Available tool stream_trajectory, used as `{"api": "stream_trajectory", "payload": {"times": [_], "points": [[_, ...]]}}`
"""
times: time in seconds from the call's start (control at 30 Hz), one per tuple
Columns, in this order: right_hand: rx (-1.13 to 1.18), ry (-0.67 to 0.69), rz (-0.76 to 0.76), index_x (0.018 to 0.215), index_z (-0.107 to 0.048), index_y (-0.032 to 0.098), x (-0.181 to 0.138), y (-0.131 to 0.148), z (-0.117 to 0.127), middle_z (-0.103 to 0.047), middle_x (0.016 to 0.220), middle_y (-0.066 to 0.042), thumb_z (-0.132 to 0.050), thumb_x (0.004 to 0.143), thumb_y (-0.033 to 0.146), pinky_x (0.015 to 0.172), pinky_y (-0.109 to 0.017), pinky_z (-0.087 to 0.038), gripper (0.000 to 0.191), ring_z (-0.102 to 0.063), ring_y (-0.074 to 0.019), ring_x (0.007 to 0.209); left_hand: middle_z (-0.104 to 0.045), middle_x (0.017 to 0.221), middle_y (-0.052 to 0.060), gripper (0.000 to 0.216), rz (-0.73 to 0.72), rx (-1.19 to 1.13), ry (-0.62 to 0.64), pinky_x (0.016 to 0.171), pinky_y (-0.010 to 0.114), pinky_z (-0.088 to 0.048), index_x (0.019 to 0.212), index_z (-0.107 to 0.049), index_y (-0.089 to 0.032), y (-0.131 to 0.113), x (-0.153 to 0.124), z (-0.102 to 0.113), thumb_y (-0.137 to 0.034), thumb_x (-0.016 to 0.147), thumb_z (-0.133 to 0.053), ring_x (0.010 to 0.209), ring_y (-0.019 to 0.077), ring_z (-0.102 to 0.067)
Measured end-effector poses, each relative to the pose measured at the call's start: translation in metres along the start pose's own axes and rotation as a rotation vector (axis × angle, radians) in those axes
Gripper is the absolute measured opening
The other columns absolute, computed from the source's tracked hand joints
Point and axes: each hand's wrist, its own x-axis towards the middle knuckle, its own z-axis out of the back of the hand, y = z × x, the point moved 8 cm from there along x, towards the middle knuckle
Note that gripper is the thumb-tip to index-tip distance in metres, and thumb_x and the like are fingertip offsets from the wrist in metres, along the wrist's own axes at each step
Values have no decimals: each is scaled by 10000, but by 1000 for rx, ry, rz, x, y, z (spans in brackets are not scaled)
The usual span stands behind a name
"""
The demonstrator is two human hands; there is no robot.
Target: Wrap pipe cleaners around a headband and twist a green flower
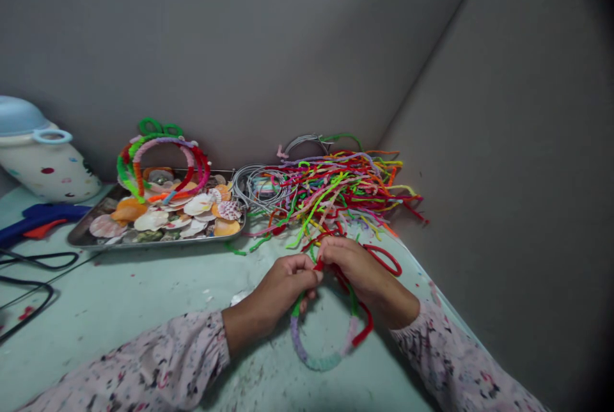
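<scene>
My left hand (281,285) and my right hand (361,271) meet over the pale green table, both pinched on a curved headband (320,358) wrapped in purple, mint, pink, green and red pipe cleaners. A red pipe cleaner (384,258) loops out from under my right hand. Just beyond my fingers lies a big loose heap of coloured pipe cleaners (336,191).
A metal tray (86,240) of seashells holds finished wrapped headbands (163,166). Bare grey headbands (254,185) lie beside it. A blue glue gun (38,220) with black cable sits at far left, below a spotted white pot (43,162). Grey walls close the corner.
</scene>
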Motion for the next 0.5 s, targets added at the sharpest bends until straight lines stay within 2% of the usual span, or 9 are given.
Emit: {"api": "stream_trajectory", "payload": {"times": [0.13, 0.27, 0.5], "points": [[53, 138, -21, 713, -574, 162, -2, 6, -3, -488, 617, 28, -521, 701, 189, 538, -231, -314, 61, -412, -104, 572, -502, 532, -44, 145, -25, -25, -4, 396, 165, -279, 667, -489, -154, 0, 1, 2, -239, 758, -564, 386, 37, -397], [65, 231, 71, 951, -594, 189, -3, 21, 1, -570, 792, 14, -577, 722, 185, 642, -227, -368, 229, -494, -116, 696, -498, 528, -46, 128, -41, -60, 2, 392, 167, -271, 676, -492, -155, 2, 2, 3, -228, 761, -553, 380, 38, -389], [-174, 314, 120, 930, -625, 184, -9, 32, 0, -584, 834, 2, -584, 776, 220, 624, -220, -379, 164, -502, -113, 703, -499, 527, -42, 129, -46, -80, 20, 396, 170, -276, 668, -499, -152, 0, 2, 2, -223, 758, -558, 383, 39, -388]]}}
